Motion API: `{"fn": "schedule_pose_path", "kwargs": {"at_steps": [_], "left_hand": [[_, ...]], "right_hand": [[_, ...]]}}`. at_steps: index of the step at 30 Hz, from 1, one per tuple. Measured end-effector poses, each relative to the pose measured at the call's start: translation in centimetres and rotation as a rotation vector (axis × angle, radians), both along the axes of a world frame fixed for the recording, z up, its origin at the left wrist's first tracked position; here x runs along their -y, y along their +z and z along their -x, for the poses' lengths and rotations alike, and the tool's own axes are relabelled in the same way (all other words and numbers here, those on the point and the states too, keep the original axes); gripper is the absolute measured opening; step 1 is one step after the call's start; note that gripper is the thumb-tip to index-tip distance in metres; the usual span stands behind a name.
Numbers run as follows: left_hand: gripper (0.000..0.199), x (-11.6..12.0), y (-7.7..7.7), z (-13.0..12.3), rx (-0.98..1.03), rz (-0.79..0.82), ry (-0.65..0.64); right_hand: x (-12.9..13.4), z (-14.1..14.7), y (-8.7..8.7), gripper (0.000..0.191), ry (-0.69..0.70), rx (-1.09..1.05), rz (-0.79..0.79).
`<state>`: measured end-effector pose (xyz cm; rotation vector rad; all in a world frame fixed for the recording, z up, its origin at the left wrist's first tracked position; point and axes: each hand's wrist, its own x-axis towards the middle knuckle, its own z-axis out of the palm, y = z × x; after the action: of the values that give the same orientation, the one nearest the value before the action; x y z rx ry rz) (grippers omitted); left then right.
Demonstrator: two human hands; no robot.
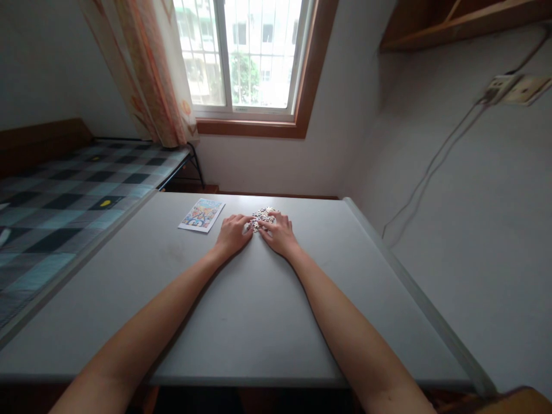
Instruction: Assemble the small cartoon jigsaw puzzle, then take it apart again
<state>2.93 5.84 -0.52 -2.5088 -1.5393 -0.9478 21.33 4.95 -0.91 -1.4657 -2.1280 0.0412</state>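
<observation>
A heap of tiny jigsaw puzzle pieces (266, 214) lies near the far edge of the table. At its left side is my left hand (233, 234), fingers curved and thumb apart from them, with the tips touching the edge of the heap. My right hand (280, 233) rests at the near right side, its fingers spread over the pieces. No piece is visibly lifted in either hand, though the fingertips are small in view. Left of my left hand, a colourful printed picture card (202, 215) lies flat.
The grey-white table (254, 322) has a raised trim along its right edge. To the left stands a bed (86, 190) with a checked cover. A window (245, 57) with a curtain (150, 69) is beyond. A cable (431, 164) hangs down the right wall from a socket (500, 87).
</observation>
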Motion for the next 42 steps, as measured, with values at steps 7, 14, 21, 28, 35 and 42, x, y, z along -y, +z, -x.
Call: {"fn": "schedule_pose_path", "kwargs": {"at_steps": [7, 14, 21, 28, 35, 42], "left_hand": [[0.019, -0.2, -0.5, 0.1, -0.015, 0.008, -0.058], [0.021, -0.3, -0.4, 0.1, -0.001, 0.005, -0.156], [0.03, -0.1, -0.5, 0.2, -0.058, -0.012, -0.229], [0.024, -0.3, -0.5, 0.1, -0.068, -0.004, -0.264], [0.023, -0.3, -0.6, 0.1, -0.043, -0.003, -0.27], [0.025, -0.2, -0.3, 0.0, -0.067, 0.023, -0.256]], "right_hand": [[-0.5, -0.3, -0.3, 0.018, 0.014, -0.107, -0.06], [-1.1, -0.5, -0.4, 0.017, -0.057, -0.277, -0.085], [-1.5, -1.1, -0.7, 0.019, -0.383, -0.396, -0.004], [-1.3, -1.0, -0.5, 0.025, -0.33, -0.336, -0.036], [-1.0, -0.5, -0.4, 0.017, -0.058, -0.164, -0.023], [-1.1, -0.6, -0.4, 0.016, -0.039, -0.164, 0.017]]}}
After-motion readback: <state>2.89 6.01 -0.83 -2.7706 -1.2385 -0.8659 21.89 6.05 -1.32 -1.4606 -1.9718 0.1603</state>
